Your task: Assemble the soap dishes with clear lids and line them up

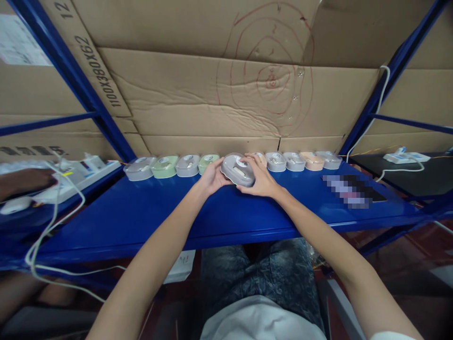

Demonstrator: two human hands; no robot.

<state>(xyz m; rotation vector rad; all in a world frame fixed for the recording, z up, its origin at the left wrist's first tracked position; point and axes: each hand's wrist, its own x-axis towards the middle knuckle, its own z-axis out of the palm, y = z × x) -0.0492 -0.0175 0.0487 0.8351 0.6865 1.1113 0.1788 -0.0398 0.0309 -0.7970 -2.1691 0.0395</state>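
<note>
Head view. A smooth blue metal shelf spans the frame, backed by creased corrugated cardboard marked with red scribbled rings at 1 o'clock. Along the shelf's far edge runs a row of small rounded plastic cases: a clear grey one at the 9 o'clock end, a pale green one, more grey and green toward centre, then a peach case and a grey case toward 3 o'clock.

At centre, a grey oval case with a glossy lid and a white round label is tilted toward the camera, its lower edge just above the shelf. What lies inside is too small to make out. One case directly behind the right hand is mostly hidden.

The left hand clasps the case's 9 o'clock side, fingers curled around the rim. The right hand grips the 3 o'clock side, fingers spread over the lid; both hands are part closed on the case.

At 9 o'clock a white power strip with looping white cable sits beside another person's forearm, cut off by the frame. At 3 o'clock lies a blurred-out patch, unreadable; a second white power strip rests beyond.
</note>
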